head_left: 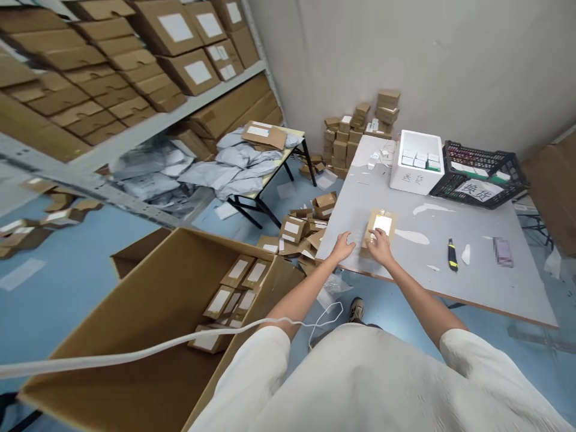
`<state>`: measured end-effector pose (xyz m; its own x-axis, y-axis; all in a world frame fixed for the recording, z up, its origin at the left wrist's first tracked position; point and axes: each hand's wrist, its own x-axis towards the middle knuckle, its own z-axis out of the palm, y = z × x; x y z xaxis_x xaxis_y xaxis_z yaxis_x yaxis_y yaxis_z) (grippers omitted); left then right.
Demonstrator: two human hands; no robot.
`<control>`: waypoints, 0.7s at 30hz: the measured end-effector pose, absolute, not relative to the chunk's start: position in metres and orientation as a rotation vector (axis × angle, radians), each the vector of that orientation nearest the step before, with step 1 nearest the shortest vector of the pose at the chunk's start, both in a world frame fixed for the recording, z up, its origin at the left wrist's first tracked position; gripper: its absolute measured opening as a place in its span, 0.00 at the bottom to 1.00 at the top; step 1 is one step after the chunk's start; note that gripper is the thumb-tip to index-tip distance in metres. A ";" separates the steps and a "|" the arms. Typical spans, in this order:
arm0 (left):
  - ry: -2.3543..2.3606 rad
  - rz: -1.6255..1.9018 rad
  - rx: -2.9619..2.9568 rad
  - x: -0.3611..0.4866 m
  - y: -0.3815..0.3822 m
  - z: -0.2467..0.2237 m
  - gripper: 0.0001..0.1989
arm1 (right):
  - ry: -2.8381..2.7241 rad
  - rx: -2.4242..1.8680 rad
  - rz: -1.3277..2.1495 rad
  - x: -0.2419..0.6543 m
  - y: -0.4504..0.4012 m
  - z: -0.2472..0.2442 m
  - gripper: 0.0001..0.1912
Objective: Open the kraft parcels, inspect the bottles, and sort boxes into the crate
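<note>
A small cardboard box (387, 217) with a white label lies on the grey table (382, 180) near its front left corner. My right hand (380, 246) rests at the box's near end, fingers spread over the label's lower edge. Left of the box, my left hand (343, 247) hovers near the table's edge, its fingers apart and nothing in them. A black and yellow utility knife (452, 255) lies to the right on the table, beside a scrap of white paper (466, 254).
At my left stands a large open carton (148, 288) holding several labelled boxes. A white cable (135, 355) crosses in front of it. A white foam box (416, 180) and a black crate (481, 174) stand at the table's back. Loose boxes (292, 229) litter the floor.
</note>
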<state>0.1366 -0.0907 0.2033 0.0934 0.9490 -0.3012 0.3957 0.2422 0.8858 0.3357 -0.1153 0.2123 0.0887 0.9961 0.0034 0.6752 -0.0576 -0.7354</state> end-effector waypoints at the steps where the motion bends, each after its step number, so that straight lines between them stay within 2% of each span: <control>1: 1.500 0.698 1.318 0.124 -0.098 0.203 0.33 | -1.668 -1.765 0.724 0.324 -0.118 0.212 0.27; 10: 1.695 0.859 1.249 -0.017 -0.203 0.202 0.26 | -1.904 -1.488 0.911 0.182 -0.177 0.195 0.21; 21: 1.967 1.072 0.873 -0.178 -0.330 0.179 0.28 | -2.205 -1.053 1.124 0.007 -0.224 0.186 0.19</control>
<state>-0.1781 -0.3301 0.1791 -0.5111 0.8166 -0.2683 0.2168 0.4245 0.8791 0.0067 -0.2242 0.1857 -0.6081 0.7924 0.0472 0.4274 0.3769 -0.8218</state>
